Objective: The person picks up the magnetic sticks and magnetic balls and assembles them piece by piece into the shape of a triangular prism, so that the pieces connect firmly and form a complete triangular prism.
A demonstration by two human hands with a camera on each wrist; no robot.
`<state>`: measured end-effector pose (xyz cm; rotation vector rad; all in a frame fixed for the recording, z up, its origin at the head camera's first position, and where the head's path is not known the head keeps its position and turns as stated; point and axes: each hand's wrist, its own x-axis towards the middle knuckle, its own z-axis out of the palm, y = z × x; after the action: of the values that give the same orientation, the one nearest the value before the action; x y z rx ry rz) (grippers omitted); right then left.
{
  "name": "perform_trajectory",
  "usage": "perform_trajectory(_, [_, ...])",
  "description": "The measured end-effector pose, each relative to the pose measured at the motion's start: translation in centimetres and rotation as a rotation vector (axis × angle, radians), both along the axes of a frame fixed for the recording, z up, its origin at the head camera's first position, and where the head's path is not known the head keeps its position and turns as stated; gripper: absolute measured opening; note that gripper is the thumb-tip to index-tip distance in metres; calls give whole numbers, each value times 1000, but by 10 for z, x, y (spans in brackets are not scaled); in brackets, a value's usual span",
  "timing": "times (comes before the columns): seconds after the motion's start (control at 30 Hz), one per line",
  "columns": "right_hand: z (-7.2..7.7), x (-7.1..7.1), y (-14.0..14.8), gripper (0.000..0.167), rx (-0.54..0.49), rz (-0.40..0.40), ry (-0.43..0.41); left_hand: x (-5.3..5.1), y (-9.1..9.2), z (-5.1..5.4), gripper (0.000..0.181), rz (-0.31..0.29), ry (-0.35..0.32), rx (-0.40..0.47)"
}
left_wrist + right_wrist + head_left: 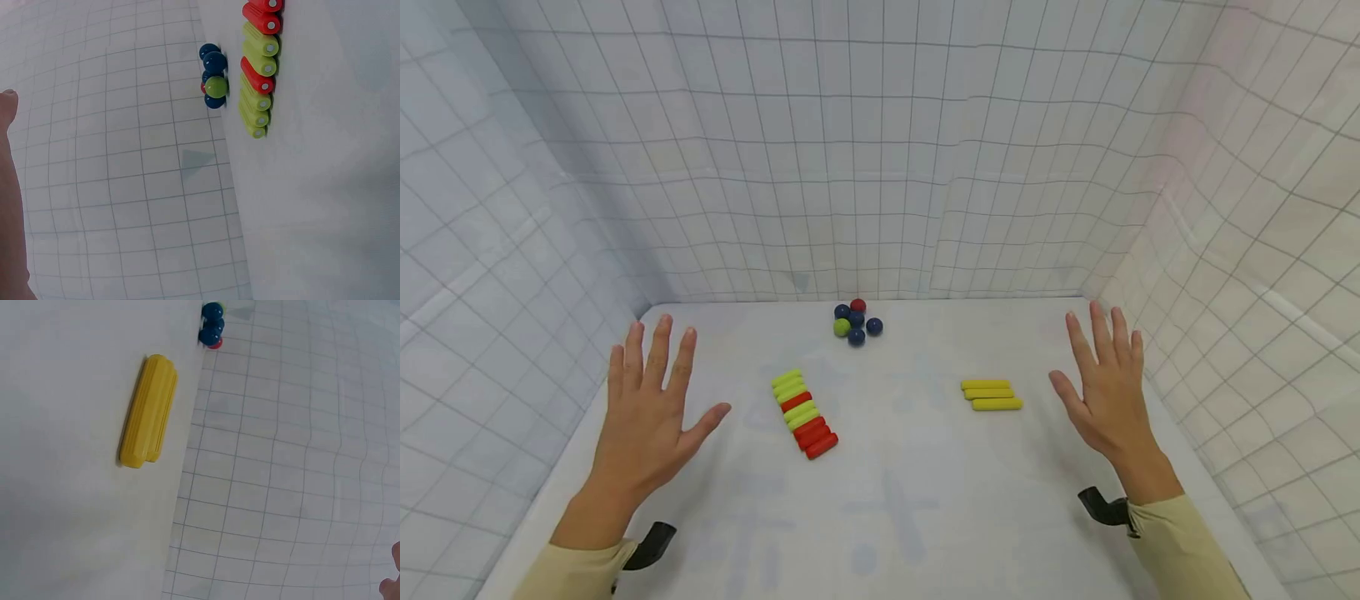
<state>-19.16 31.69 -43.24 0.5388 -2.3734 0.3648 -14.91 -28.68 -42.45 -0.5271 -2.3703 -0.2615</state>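
Both hands hover palm down above the white table, fingers straight and spread, holding nothing. The left hand point(643, 421) is at the left, nearest to a slanting row of short ribbed cylinders, some lime green point(789, 387), some red point(822, 446). In the left wrist view, pale round centres show on the ends of these red cylinders point(270, 25). My right hand point(1108, 396) is at the right, beside three longer yellow ribbed sticks point(997, 404) lying side by side. Only part of the left thumb point(9, 187) and right fingertips point(390, 589) show in the wrist views.
Near the table's back edge sits a cluster of small shiny balls: several dark blue point(857, 337), one green point(842, 327) and one dark red point(858, 306). White grid-patterned cloth point(887, 167) encloses the table point(910, 467) at the back and both sides.
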Motion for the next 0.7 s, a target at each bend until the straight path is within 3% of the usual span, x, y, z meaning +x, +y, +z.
perform_trajectory(0.23, [-1, -16, -3, 73, -56, 81, 31, -9, 12, -6, 95, -76, -16, 79])
perform_trajectory(0.4, [7, -43, -20, 66, -88, 174, -20, -14, 29, -12, 85, -135, -124, 132])
perform_trajectory(0.57, [24, -73, -55, 60, -73, 240, -106, -23, 45, -14, 71, -137, -225, 167])
perform_trajectory(0.7, [33, -89, -79, 51, -79, 262, -203, -22, 64, -26, 59, -154, -339, 192])
